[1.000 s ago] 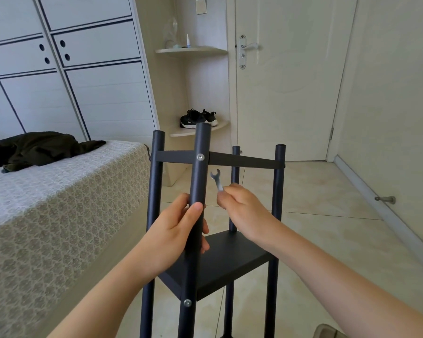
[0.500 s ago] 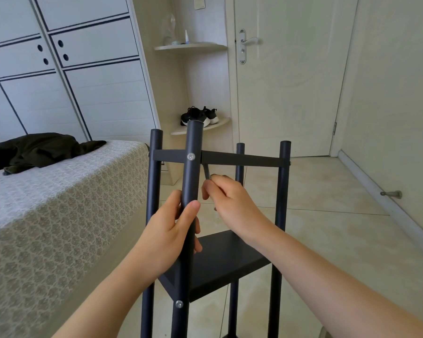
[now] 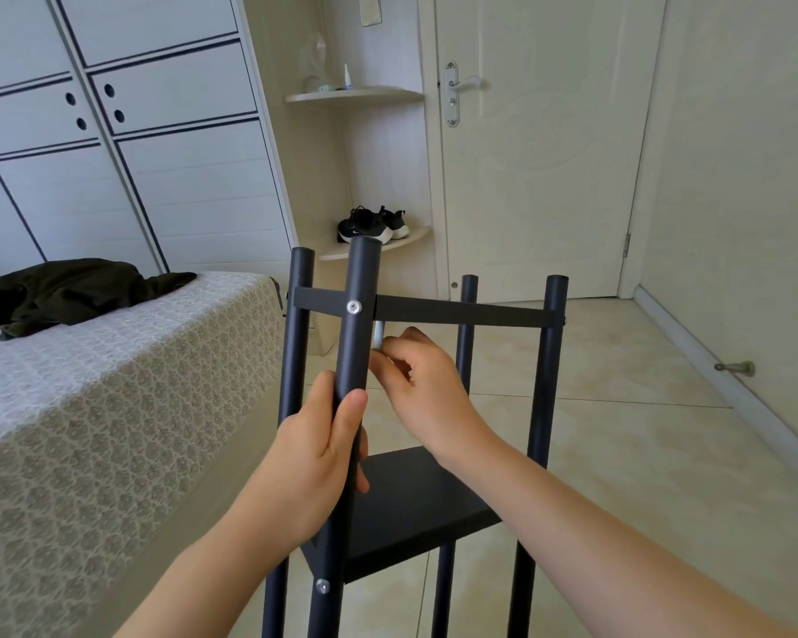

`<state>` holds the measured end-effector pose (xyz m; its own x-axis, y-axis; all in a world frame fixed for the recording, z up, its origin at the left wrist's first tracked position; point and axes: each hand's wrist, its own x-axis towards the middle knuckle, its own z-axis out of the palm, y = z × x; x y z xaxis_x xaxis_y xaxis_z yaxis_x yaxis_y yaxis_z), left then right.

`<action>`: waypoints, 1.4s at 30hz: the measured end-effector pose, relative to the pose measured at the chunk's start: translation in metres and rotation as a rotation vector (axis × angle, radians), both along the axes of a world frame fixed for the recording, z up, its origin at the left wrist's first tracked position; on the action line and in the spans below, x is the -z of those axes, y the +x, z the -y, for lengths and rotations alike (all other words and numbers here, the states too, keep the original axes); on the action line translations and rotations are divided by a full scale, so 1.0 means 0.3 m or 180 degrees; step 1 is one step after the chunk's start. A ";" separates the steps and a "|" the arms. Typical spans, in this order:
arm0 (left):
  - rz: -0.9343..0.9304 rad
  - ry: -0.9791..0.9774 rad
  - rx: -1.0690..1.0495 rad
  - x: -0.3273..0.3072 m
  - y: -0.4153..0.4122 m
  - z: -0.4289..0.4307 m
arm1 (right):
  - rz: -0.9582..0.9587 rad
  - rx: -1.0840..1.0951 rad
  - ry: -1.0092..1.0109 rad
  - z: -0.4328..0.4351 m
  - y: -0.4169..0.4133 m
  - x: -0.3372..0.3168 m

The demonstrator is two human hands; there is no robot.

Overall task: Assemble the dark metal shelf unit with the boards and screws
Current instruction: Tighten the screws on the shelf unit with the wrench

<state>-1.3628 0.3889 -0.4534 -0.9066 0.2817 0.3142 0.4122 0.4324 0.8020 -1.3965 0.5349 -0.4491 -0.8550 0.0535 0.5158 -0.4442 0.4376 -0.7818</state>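
The dark shelf unit (image 3: pixel 541 407) stands upright beside the bed (image 3: pixel 111 384). The left hand (image 3: pixel 314 453) is wrapped round its near post (image 3: pixel 355 352) — below the top screw (image 3: pixel 354 307) — while the right hand (image 3: pixel 427 389), just right of that post, pinches a small wrench (image 3: pixel 378 333) (mostly hidden) under the crossbar (image 3: pixel 461 313).

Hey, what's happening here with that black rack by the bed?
A person is putting together a dark metal shelf unit standing on the tiled floor beside the bed. Their left hand grips the nearest upright post, steadying it. Their right hand pinches a small silver tool just behind that post, right under the top crossbar, near a screw already in the post. One dark board sits fitted lower down.
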 end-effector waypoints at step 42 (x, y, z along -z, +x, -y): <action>0.0074 0.0113 0.0221 -0.013 -0.024 0.044 | 0.0891 -0.0579 -0.0345 -0.040 0.056 -0.061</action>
